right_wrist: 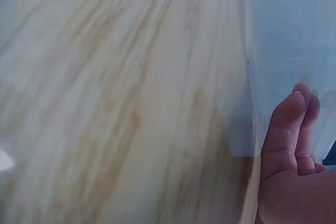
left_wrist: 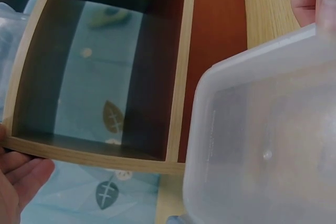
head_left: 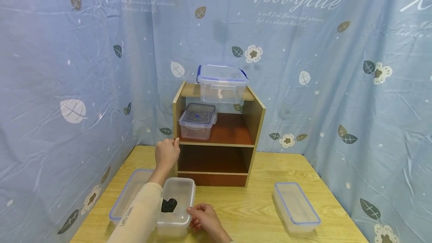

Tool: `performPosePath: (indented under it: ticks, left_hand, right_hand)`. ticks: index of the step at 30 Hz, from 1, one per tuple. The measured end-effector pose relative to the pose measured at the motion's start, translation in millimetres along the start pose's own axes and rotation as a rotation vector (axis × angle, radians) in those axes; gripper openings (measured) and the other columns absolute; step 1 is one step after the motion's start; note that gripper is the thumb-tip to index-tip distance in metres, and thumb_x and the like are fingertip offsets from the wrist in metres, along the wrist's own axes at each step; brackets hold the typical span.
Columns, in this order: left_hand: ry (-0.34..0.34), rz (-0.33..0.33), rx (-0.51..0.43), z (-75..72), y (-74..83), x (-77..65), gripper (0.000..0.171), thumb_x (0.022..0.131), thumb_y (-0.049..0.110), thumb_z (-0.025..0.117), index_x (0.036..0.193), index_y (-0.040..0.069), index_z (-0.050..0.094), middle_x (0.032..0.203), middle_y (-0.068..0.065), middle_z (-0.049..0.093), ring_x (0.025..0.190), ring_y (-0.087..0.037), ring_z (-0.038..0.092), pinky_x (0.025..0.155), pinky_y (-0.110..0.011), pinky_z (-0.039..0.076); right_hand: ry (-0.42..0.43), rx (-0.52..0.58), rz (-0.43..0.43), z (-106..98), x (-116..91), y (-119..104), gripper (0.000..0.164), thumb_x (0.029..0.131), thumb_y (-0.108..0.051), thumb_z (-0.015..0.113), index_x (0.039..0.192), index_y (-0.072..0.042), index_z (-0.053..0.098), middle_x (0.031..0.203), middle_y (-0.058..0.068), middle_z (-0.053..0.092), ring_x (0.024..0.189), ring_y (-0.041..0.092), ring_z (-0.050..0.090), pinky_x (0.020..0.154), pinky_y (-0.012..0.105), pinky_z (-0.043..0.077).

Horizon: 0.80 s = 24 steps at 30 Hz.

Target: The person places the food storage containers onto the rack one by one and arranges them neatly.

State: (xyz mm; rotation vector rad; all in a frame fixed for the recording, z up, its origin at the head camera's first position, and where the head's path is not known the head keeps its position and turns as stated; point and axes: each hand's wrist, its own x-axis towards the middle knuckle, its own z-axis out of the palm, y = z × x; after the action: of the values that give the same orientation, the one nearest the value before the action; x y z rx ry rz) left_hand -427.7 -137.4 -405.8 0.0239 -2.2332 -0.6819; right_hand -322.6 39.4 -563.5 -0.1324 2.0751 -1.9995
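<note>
At the shelf unit (head_left: 216, 144), my left hand (head_left: 167, 152) grips the front edge of the left side panel. The left wrist view shows its fingers (left_wrist: 32, 179) along the outside of that panel. Below, a lidless clear plastic container (head_left: 182, 190) stands on the table in front of the shelf. My right hand (head_left: 204, 218) pinches its right rim, thumb on top and the other fingers against the outer wall. In the right wrist view, these fingers (right_wrist: 286, 121) lie along the container's side. A black device (head_left: 169, 205) beside the left sleeve overlaps the container in the head view.
A lidded box (head_left: 197, 122) sits on the middle shelf, and a larger blue-clipped box (head_left: 222, 81) on top. Blue-rimmed containers stand on the table (head_left: 249, 213): one at left (head_left: 129, 194), partly behind my left arm, another at right (head_left: 297, 203). Patterned curtains surround the table.
</note>
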Motion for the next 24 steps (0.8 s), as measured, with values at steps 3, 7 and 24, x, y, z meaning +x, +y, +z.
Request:
performPosePath:
  ticks: [3, 7, 24]
  left_hand:
    - [0.008, 0.000, 0.002, 0.4, -0.1, -1.1, 0.044, 0.094, 0.022, 0.060, 0.055, 0.002, 0.063, 0.064, -0.020, 0.067, 0.064, -0.045, 0.064, 0.058, -0.052, 0.050]
    - [0.009, 0.000, 0.000, 0.8, 0.1, -1.5, 0.042, 0.094, 0.022, 0.061, 0.057, 0.002, 0.065, 0.066, -0.021, 0.068, 0.066, -0.045, 0.065, 0.058, -0.053, 0.050]
    - [-0.036, -0.058, -0.055, -2.6, 1.3, 1.1, 0.050, 0.095, 0.025, 0.060, 0.048, 0.010, 0.054, 0.053, -0.011, 0.061, 0.053, -0.033, 0.058, 0.054, -0.046, 0.047]
  right_hand:
    - [-0.009, 0.012, 0.000, 0.7, -1.1, 0.3, 0.033, 0.088, -0.030, 0.070, 0.098, 0.000, 0.058, 0.065, 0.001, 0.056, 0.051, 0.007, 0.055, 0.048, 0.019, 0.048]
    - [-0.002, 0.034, 0.007, 1.4, -2.0, 0.8, 0.031, 0.088, -0.027, 0.069, 0.098, 0.000, 0.057, 0.065, 0.000, 0.056, 0.051, 0.007, 0.055, 0.048, 0.019, 0.048]
    - [0.043, 0.155, 0.054, -6.4, 3.8, 10.9, 0.016, 0.085, -0.019, 0.064, 0.092, -0.007, 0.056, 0.061, -0.005, 0.047, 0.048, 0.003, 0.043, 0.046, 0.016, 0.040]
